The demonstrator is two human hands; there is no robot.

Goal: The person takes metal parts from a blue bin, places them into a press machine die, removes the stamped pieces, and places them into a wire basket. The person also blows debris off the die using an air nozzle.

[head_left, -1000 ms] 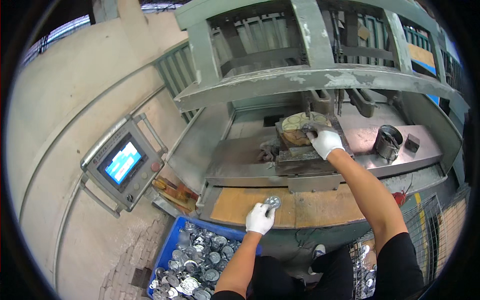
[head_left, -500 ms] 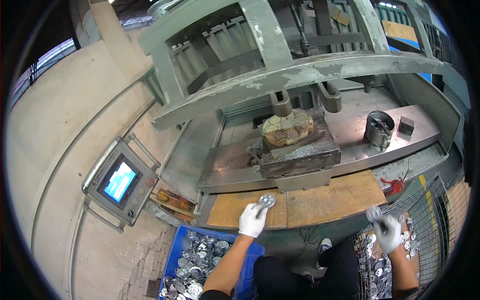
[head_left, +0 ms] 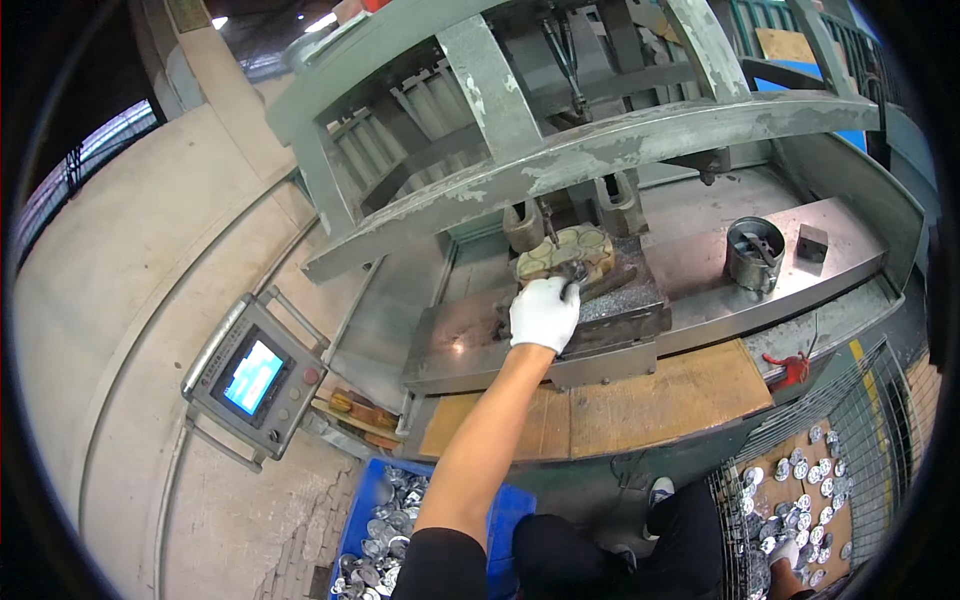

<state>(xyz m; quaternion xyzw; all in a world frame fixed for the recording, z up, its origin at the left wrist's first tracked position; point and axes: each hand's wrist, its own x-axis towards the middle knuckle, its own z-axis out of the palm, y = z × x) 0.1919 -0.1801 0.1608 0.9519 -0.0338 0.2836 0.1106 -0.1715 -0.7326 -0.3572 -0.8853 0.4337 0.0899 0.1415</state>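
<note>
My left hand, in a white glove, reaches out to the tan fixture block with round recesses on the machine bed. Its fingers are closed on a small round metal casting, held at the near right edge of the block and partly covered by the hand. Low at the right, my right hand, gloved too, is down in the wire basket among round metal castings. Its fingers are too small and covered to read.
Two metal posts hang over the block beneath the green frame. A metal cup and a dark cube stand on the bed's right. Red-handled pliers, a control panel and a blue bin of castings lie around.
My left hand has carried its casting forward from the cardboard edge to the fixture block. The right hand has dropped lower into the basket; the casting it held is no longer visible.
</note>
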